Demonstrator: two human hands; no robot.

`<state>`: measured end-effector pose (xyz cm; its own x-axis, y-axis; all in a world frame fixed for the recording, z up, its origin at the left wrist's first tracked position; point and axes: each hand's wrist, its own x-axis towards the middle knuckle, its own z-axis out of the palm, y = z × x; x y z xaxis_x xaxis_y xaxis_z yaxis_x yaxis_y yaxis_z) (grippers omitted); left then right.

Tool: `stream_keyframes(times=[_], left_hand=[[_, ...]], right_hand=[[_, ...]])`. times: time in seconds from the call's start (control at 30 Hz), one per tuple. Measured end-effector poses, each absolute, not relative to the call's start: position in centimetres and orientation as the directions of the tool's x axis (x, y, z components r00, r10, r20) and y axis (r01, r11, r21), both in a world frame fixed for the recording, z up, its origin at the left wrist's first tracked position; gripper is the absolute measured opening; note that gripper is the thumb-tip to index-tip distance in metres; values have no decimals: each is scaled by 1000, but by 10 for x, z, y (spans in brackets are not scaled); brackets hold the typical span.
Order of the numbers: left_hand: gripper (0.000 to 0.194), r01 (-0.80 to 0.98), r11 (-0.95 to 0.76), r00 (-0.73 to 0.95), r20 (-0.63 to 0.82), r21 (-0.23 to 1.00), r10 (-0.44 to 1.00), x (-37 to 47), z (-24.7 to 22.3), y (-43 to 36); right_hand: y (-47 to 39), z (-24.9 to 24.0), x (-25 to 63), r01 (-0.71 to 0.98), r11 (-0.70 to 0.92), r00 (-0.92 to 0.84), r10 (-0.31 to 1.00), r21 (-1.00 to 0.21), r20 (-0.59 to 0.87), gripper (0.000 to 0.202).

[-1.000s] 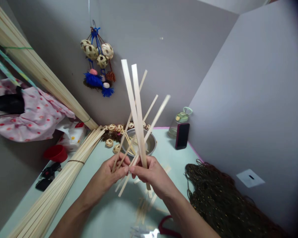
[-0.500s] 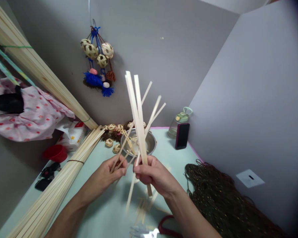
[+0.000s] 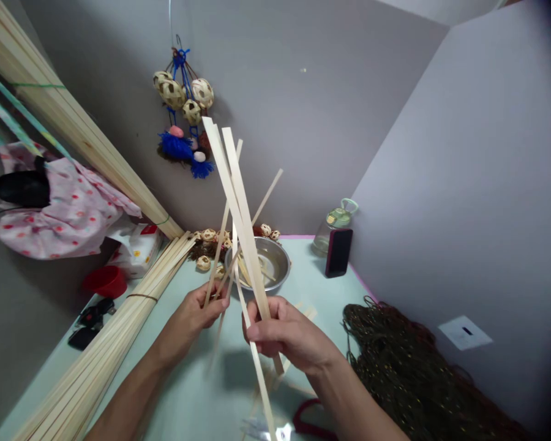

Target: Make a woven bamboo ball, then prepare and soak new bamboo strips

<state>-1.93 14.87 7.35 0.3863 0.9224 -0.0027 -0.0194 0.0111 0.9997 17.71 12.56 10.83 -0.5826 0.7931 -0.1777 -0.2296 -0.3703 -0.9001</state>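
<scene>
Several pale flat strips (image 3: 245, 226) rise from my right hand (image 3: 284, 331), whose thumb and fingers are closed round their lower part. One narrower strip (image 3: 258, 367) in that hand reaches down toward the scissors. My left hand (image 3: 204, 309) pinches a few thinner strips (image 3: 220, 245) that fan upward, one crossing behind the right-hand ones. A metal bowl (image 3: 284, 264) with liquid and short strips in it stands behind both hands. Below my right hand, red-handled scissors (image 3: 303, 422) and loose short strips (image 3: 298, 386) lie on the table, partly hidden by my forearm.
Long bundled strips (image 3: 119, 331) run along the left, near a red cup (image 3: 105, 280). Woven balls (image 3: 202, 263) sit beside the bowl; others (image 3: 172, 93) hang on the wall. A phone (image 3: 338, 252) and jug (image 3: 321, 239) stand at the back; dark yarn (image 3: 408, 361) lies right.
The tops of the right-hand strips have tilted left, and the narrow strip's lower end has swung right. The left-hand strips have shifted and stand more upright. Both hands stay closed.
</scene>
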Motion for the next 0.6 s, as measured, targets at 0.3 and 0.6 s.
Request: stream_keyframes(times=[0.3, 0.6], left_hand=[[22, 95, -63, 542, 2, 994, 840, -11, 83, 143], [22, 76, -28, 533, -17, 997, 846, -5, 85, 138]], right_hand=[[138, 96, 174, -217, -146, -340, 938, -965, -66, 29], [136, 100, 176, -34, -56, -248, 968, -998, -46, 24]])
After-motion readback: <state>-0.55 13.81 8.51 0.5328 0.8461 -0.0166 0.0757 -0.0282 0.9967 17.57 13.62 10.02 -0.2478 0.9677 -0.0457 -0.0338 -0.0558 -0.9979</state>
